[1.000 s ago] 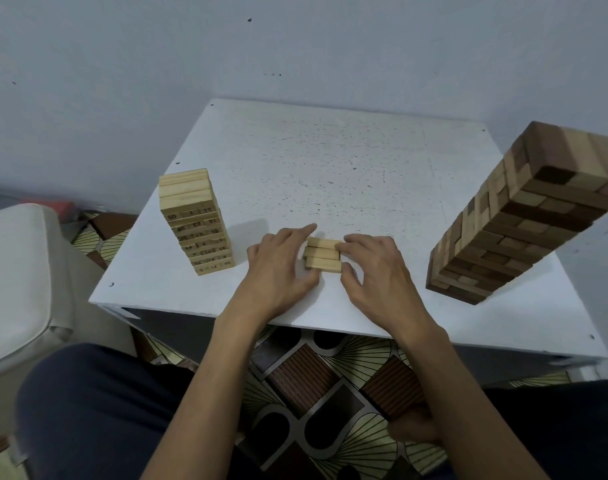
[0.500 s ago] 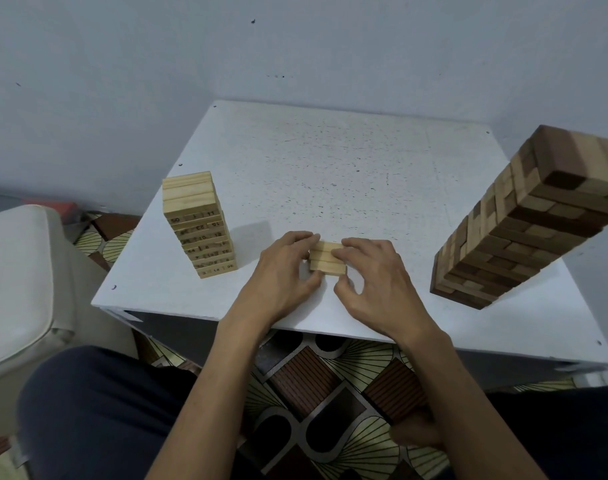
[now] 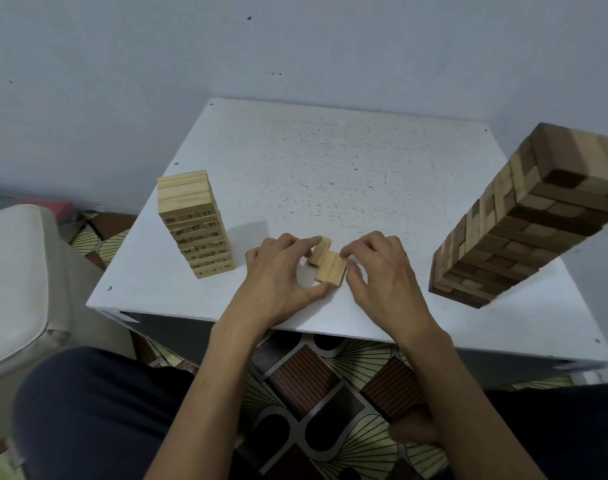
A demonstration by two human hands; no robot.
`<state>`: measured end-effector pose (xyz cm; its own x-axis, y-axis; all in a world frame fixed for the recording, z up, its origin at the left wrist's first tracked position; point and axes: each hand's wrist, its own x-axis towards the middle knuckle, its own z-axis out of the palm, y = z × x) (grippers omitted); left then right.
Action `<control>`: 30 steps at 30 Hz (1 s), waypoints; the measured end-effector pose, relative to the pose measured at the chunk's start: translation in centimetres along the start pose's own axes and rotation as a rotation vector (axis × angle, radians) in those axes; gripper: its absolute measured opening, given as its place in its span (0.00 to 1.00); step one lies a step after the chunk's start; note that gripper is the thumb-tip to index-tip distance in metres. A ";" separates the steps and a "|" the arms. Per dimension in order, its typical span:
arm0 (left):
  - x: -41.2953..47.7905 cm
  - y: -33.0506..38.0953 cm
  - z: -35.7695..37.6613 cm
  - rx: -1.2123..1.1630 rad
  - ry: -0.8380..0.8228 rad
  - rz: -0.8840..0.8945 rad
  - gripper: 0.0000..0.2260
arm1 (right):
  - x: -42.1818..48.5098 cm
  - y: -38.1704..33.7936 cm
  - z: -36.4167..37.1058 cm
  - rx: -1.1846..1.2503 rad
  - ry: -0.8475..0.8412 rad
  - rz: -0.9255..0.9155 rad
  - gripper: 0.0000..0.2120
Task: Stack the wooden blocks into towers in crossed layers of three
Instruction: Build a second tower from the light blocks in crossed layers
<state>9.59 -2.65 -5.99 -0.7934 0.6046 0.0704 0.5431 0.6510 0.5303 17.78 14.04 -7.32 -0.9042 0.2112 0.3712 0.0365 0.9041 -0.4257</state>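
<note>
Both hands work near the front edge in the head view; left hand (image 3: 278,275) and right hand (image 3: 382,275) pinch the pale blocks (image 3: 327,268) between them, tilted on the white table (image 3: 330,168), I judge to square a layer of three; numbered tower (image 3: 195,223) at left reads 50, 11, 15, 12; two-tone tower (image 3: 524,223) at right shows no writing.

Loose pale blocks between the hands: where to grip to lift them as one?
Pinch the pale blocks across their outer long sides, from left and right, where the left hand and right hand hold them. They lie side by side, so sideways pressure should clamp them; one sits offset farther back, so square it first.
</note>
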 end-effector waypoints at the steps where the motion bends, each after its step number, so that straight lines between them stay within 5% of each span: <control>1: -0.1 0.0 -0.1 -0.005 -0.008 0.004 0.32 | 0.0 0.0 -0.1 0.010 -0.012 -0.015 0.08; 9: 0.3 0.1 -0.6 0.011 -0.131 0.040 0.30 | -0.6 -0.4 -0.7 0.009 -0.116 -0.055 0.20; 30: 0.9 -0.3 -1.2 -0.114 -0.117 0.070 0.27 | 0.2 0.9 -0.8 0.181 -0.188 0.006 0.15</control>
<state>8.39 -2.83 -5.09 -0.7138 0.7002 0.0146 0.5556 0.5535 0.6205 18.00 15.16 -6.96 -0.9680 0.1282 0.2155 -0.0195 0.8184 -0.5743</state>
